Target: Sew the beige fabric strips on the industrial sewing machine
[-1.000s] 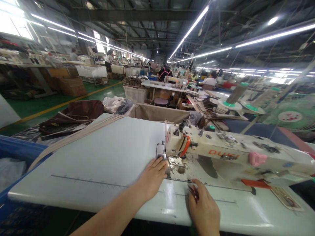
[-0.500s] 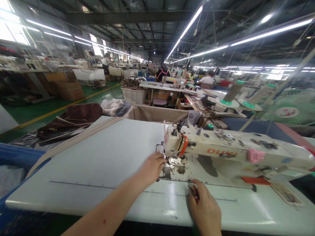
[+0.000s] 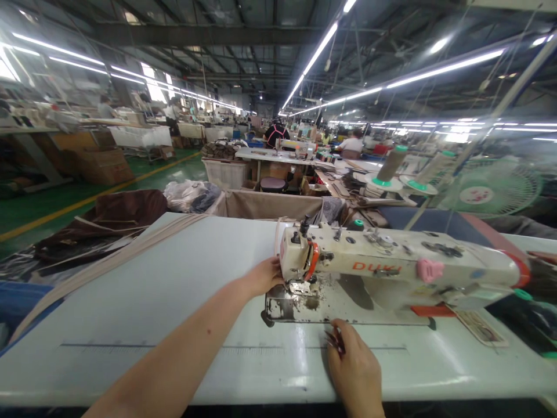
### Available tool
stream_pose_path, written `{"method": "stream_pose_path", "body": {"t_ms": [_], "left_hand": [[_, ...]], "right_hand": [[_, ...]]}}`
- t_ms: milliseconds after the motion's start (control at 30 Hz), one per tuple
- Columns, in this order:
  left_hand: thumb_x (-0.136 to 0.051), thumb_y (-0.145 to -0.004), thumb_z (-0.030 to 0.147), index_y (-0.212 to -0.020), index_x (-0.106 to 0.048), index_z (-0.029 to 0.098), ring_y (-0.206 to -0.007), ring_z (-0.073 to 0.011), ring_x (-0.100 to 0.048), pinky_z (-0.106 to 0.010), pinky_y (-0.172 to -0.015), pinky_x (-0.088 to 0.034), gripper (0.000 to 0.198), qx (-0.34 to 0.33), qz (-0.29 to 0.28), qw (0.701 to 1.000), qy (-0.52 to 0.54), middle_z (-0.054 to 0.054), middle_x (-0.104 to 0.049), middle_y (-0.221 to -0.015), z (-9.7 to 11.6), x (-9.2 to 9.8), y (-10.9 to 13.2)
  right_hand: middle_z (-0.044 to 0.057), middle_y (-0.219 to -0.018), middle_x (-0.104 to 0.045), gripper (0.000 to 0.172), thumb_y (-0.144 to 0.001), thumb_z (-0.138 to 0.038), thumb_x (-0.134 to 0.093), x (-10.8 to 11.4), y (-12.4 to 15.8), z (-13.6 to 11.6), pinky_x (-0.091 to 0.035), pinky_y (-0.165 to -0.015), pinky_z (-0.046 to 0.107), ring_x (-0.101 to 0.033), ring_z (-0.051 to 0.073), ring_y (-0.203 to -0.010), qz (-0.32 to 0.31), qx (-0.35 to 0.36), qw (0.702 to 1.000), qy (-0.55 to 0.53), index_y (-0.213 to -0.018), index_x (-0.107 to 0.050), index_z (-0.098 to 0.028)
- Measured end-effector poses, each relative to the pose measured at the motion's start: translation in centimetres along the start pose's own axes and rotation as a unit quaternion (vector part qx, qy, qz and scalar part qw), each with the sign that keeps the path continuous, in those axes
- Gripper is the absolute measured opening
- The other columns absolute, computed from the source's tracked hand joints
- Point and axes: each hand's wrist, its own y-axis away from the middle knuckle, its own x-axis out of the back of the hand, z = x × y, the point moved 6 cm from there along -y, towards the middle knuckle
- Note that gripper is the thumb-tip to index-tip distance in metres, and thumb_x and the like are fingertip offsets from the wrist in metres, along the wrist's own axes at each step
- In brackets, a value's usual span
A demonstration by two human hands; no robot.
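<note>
My left hand (image 3: 266, 275) reaches to the needle end of a white sewing machine (image 3: 361, 261). Its fingers are bent together beside the machine head, just left of the metal presser foot (image 3: 301, 287). The fingertips are partly hidden, and what they hold, if anything, cannot be made out. My right hand (image 3: 355, 368) rests low over the front of the white table (image 3: 174, 302), closed around small thread snips (image 3: 336, 342). Their dark pointed blades stick out to the left, in front of the worn metal bed plate (image 3: 339, 313).
Beige fabric strips (image 3: 108, 255) lie along the table's left edge. Behind the table stands a cloth-lined bin (image 3: 274, 204). Thread cones (image 3: 389, 165) and a green fan (image 3: 496, 188) stand at the back right. A printed ruler (image 3: 104, 346) runs along the table front. People work farther off.
My left hand has moved up and farther behind the machine head, uncovering the bed plate's left corner. The right hand still holds the snips in much the same place. The view has shifted slightly right.
</note>
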Motion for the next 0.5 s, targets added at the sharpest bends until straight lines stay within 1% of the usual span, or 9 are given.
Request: {"method": "stream_pose_path", "body": {"t_ms": [100,233,367,500], "left_hand": [[-0.074,-0.092,0.032,-0.109,-0.080,0.026,-0.123,-0.0255,-0.064,-0.036,-0.112,-0.051,0.019,0.002,-0.013,1.000,0.007,-0.004,-0.076,-0.120,-0.1,0.4,0.9],[-0.072,-0.094,0.039,-0.102,-0.082,0.028,-0.114,-0.0237,-0.067,-0.038,-0.111,-0.047,0.016,0.027,-0.009,1.000,0.002,-0.003,-0.077,-0.114,0.1,0.8,1.8],[-0.074,-0.094,0.037,-0.097,-0.081,0.027,-0.112,-0.0251,-0.066,-0.042,-0.110,-0.046,0.013,0.061,0.010,0.998,-0.012,-0.004,-0.077,-0.113,0.5,0.7,2.3],[-0.073,-0.094,0.033,-0.095,-0.081,0.024,-0.106,-0.0229,-0.067,-0.036,-0.102,-0.051,0.012,0.082,0.016,0.996,-0.008,-0.005,-0.075,-0.106,1.0,0.4,2.9]], "right_hand": [[0.006,-0.090,-0.076,0.029,-0.088,-0.021,-0.049,-0.6,0.4,0.5,-0.054,-0.067,0.029,-0.071,0.021,-0.072,-0.006,-0.016,1.000,-0.009,-0.114,-0.063,-0.022],[0.006,-0.093,-0.075,0.031,-0.087,-0.020,-0.049,-1.2,0.9,0.7,-0.053,-0.069,0.030,-0.070,0.021,-0.074,-0.003,-0.022,1.000,-0.007,-0.115,-0.063,-0.023],[0.005,-0.091,-0.075,0.031,-0.087,-0.019,-0.048,-1.1,0.9,0.6,-0.052,-0.069,0.029,-0.069,0.020,-0.073,0.003,-0.023,1.000,-0.005,-0.113,-0.063,-0.023],[0.004,-0.091,-0.075,0.030,-0.085,-0.019,-0.049,-0.8,0.6,0.5,-0.051,-0.068,0.029,-0.069,0.020,-0.072,-0.004,-0.023,1.000,0.001,-0.112,-0.063,-0.023]]}}
